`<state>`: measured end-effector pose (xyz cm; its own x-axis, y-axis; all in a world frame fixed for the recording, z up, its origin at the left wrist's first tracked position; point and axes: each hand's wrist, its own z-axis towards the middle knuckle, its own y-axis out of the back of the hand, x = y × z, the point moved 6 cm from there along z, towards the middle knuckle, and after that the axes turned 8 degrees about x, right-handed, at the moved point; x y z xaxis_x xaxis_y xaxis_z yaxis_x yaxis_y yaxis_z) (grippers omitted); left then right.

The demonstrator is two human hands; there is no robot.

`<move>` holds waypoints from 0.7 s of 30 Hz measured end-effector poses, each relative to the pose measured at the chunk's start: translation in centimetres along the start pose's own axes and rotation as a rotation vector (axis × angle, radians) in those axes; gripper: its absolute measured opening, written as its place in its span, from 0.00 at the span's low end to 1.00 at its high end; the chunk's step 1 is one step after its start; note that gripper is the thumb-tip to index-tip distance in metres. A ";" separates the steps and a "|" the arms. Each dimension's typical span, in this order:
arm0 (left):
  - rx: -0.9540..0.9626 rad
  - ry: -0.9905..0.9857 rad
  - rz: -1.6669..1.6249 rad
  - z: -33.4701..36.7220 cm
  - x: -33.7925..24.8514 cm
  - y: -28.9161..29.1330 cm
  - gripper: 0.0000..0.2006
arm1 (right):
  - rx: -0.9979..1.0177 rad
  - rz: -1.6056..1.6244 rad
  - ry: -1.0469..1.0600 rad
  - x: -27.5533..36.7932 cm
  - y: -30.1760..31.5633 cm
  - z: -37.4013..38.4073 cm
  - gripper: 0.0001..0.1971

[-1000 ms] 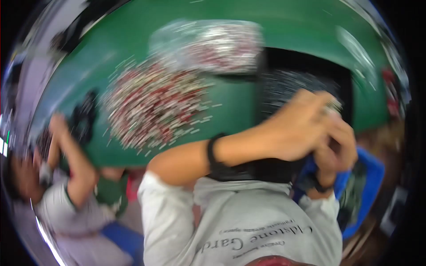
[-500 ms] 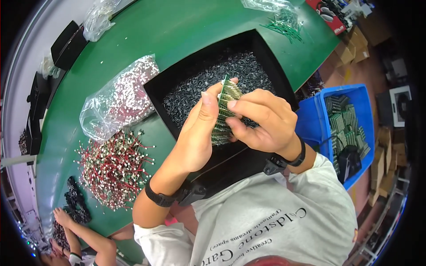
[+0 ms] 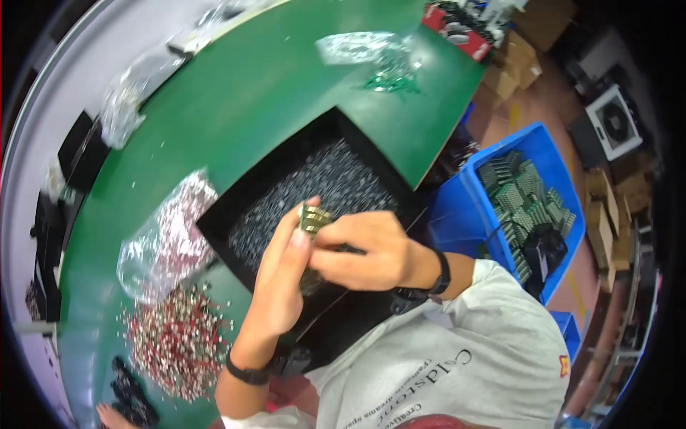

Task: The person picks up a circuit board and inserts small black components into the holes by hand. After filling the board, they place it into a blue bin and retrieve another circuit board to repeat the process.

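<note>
My left hand (image 3: 280,275) is closed on a green circuit board panel (image 3: 313,217) with rows of gold-coloured contacts, held on edge above a black tray (image 3: 389,159). My right hand (image 3: 368,247) is pinched against the panel's face from the right. Whatever its fingertips hold, if anything, is too small and hidden to make out. The lower part of the panel is covered by my fingers. Many small black parts (image 3: 311,182) fill the tray beneath both hands.
Left of the tray lie a clear bag (image 3: 168,239) of white-tipped wires and a heap of red-and-white wires (image 3: 175,343). A blue bin (image 3: 468,186) of board panels stands at right. Green strips (image 3: 391,77) lie at the far side. Another person's hand (image 3: 113,416) shows lower left.
The view has shifted, so the tray and heaps sit differently in the picture. My hands are still together at the panel, now turned more edge-on. The other person is mostly out of view.
</note>
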<state>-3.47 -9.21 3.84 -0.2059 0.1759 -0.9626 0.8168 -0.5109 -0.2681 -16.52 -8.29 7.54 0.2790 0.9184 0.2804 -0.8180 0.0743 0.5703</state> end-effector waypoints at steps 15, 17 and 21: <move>-0.036 -0.051 0.074 0.4 -0.2 0.1 0.30 | -0.011 -0.008 0.015 0.2 0.4 0.2 0.14; -0.059 -0.061 0.093 0.3 -0.2 0.3 0.30 | 0.013 -0.044 0.010 0.4 0.0 0.0 0.14; -0.043 -0.056 0.128 0.1 -0.8 -0.1 0.30 | 0.011 -0.012 -0.003 0.4 0.1 0.3 0.13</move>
<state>-3.42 -9.39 4.65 -0.1273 0.0642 -0.9898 0.8603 -0.4895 -0.1424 -16.32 -8.05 7.93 0.2904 0.9162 0.2760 -0.8091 0.0811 0.5820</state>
